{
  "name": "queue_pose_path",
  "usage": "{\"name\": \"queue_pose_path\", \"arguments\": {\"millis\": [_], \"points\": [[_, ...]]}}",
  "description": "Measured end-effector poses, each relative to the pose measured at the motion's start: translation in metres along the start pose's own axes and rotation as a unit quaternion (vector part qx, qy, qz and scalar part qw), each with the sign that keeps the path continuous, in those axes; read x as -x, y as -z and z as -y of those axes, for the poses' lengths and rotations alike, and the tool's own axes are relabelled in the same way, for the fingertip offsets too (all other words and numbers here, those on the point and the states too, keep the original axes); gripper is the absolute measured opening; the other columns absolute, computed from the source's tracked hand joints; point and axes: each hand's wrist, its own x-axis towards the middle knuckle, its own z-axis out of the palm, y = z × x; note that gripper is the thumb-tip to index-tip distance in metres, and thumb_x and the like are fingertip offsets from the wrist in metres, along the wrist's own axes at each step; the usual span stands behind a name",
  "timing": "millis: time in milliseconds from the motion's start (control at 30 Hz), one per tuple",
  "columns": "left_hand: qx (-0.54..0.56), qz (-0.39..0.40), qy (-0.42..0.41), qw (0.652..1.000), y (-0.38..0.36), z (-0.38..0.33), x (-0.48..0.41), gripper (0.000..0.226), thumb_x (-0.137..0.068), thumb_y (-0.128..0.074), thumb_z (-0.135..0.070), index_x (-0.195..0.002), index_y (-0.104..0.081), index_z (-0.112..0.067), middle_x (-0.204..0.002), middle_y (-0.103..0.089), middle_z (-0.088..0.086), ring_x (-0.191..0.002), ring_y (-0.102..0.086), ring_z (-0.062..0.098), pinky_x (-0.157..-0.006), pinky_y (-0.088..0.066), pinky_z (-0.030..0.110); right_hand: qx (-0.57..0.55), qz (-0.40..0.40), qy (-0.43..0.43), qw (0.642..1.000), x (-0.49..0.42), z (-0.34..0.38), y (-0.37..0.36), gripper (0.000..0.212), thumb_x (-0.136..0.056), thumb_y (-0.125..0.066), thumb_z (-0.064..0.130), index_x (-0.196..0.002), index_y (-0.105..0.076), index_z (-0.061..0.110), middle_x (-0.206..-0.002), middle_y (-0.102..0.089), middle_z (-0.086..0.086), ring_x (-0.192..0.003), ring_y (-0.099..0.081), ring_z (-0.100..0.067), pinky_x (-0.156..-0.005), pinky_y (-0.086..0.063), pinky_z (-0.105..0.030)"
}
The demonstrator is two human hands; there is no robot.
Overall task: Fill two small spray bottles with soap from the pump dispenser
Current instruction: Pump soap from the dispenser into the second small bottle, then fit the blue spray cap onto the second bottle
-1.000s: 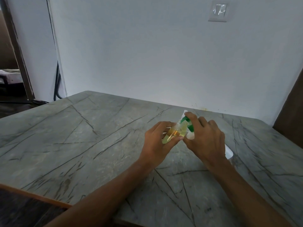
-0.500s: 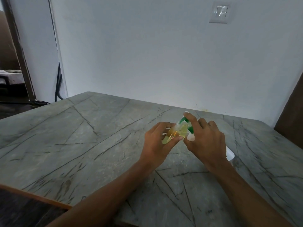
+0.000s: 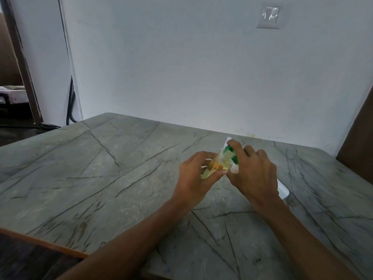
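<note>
A grey stone table (image 3: 101,178) with dark veins fills the lower view and meets a plain white wall (image 3: 181,67) at 12 o'clock. A switch plate (image 3: 269,15) sits on that wall at 1 o'clock. A dark door frame (image 3: 24,67) stands at 9 o'clock, with a black cable (image 3: 70,102) hanging just beside the wall corner. A brown wooden panel (image 3: 359,142) cuts in at 3 o'clock.

Right of centre, the left hand (image 3: 194,178) has its fingers and thumb curled round a small bottle (image 3: 215,168). The bottle is clear, holds yellow liquid, and is tilted above the table. At the bottle's 3 o'clock side, the right hand (image 3: 256,174) wraps over a white and green dispenser (image 3: 283,191), with the forefinger laid on its far end. The dispenser's white base shows past the wrist at 4 o'clock. The hand hides how the dispenser meets the bottle's mouth.

Against half a second ago, the hands, bottle and dispenser keep the same places, and only the view shifts a touch.

In view are two hands, one small bottle, one dispenser and one switch plate.
</note>
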Motion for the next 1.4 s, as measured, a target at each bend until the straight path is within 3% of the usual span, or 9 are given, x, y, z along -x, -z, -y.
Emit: {"name": "queue_pose_path", "arguments": {"millis": [167, 333, 500, 667, 767, 1033, 1267, 1400], "points": [[0.014, -0.006, 0.0, 1.0, 0.001, 0.001, -0.001, 0.04, -0.077, -0.076, -0.036, -0.11, -0.062, -0.019, -0.11, -0.067, -0.006, -0.092, -0.064, 0.002, -0.075, -0.051, 0.009, -0.008, 0.013, -0.001, 1.0, 0.001, -0.001, 0.001, 0.098, -0.054, -0.088, 0.047, -0.136, -0.038, 0.029, -0.097, -0.069, -0.007, -0.076, -0.063, -0.027, -0.055, -0.052, -0.036], [0.039, 0.007, 0.018, 0.999, 0.001, -0.001, -0.001, 0.041, -0.08, -0.073, -0.036, -0.115, -0.057, -0.021, -0.114, -0.064, -0.008, -0.099, -0.064, 0.005, -0.08, -0.053, 0.014, -0.048, 0.009, -0.015, 0.999, -0.001, -0.002, 0.004, 0.096, -0.064, -0.08, 0.056, -0.144, -0.035, 0.026, -0.104, -0.068, -0.008, -0.082, -0.063, -0.026, -0.059, -0.053, -0.035], [0.093, 0.018, 0.048, 0.994, 0.004, -0.004, -0.003, 0.043, -0.082, -0.073, -0.031, -0.119, -0.05, -0.03, -0.107, -0.054, -0.026, -0.093, -0.057, -0.016, -0.075, -0.046, 0.005, -0.23, 0.024, -0.095, 0.968, -0.003, -0.007, 0.01, 0.097, -0.063, -0.084, 0.052, -0.141, -0.035, 0.025, -0.116, -0.064, -0.003, -0.092, -0.061, -0.02, -0.075, -0.05, -0.031], [0.15, 0.006, 0.061, 0.987, 0.003, 0.003, -0.003, 0.049, -0.08, -0.074, -0.029, -0.123, -0.052, -0.022, -0.112, -0.058, -0.012, -0.099, -0.065, 0.009, -0.082, -0.056, 0.023, -0.316, 0.023, -0.158, 0.935, -0.003, -0.019, 0.013, 0.086, -0.061, -0.087, 0.041, -0.131, -0.039, 0.029, -0.104, -0.06, 0.002, -0.08, -0.057, -0.015, -0.07, -0.044, -0.026], [0.156, -0.004, 0.068, 0.985, 0.002, 0.01, -0.003, 0.049, -0.079, -0.075, -0.029, -0.122, -0.053, -0.022, -0.113, -0.059, -0.009, -0.1, -0.065, 0.015, -0.083, -0.057, 0.031, -0.316, 0.005, -0.207, 0.926, -0.011, -0.031, 0.013, 0.082, -0.062, -0.087, 0.042, -0.129, -0.042, 0.027, -0.098, -0.058, 0.001, -0.081, -0.057, -0.018, -0.071, -0.044, -0.028], [0.133, -0.019, 0.111, 0.985, 0.002, 0.025, -0.005, 0.044, -0.078, -0.077, -0.026, -0.116, -0.055, -0.03, -0.112, -0.06, -0.014, -0.101, -0.064, 0.01, -0.085, -0.057, 0.03, -0.309, -0.022, -0.308, 0.9, -0.047, -0.071, -0.017, 0.075, -0.063, -0.084, 0.05, -0.118, -0.048, 0.015, -0.099, -0.06, -0.001, -0.089, -0.06, -0.024, -0.079, -0.051, -0.037], [0.111, -0.016, 0.121, 0.986, 0.0, 0.031, -0.005, 0.047, -0.078, -0.075, -0.033, -0.119, -0.053, -0.033, -0.118, -0.059, -0.013, -0.103, -0.063, 0.006, -0.086, -0.055, 0.026, -0.268, -0.032, -0.324, 0.907, -0.048, -0.104, -0.055, 0.078, -0.062, -0.086, 0.042, -0.12, -0.046, 0.01, -0.108, -0.062, -0.01, -0.097, -0.06, -0.031, -0.078, -0.042, -0.032], [0.093, -0.019, 0.113, 0.989, 0.0, 0.033, -0.004, 0.037, -0.078, -0.075, -0.036, -0.108, -0.054, -0.041, -0.115, -0.062, -0.012, -0.101, -0.063, 0.003, -0.083, -0.054, 0.019, -0.268, -0.033, -0.329, 0.905, -0.047, -0.114, -0.066, 0.08, -0.062, -0.087, 0.041, -0.123, -0.045, 0.01, -0.11, -0.062, -0.011, -0.099, -0.059, -0.03, -0.079, -0.04, -0.031]]}}
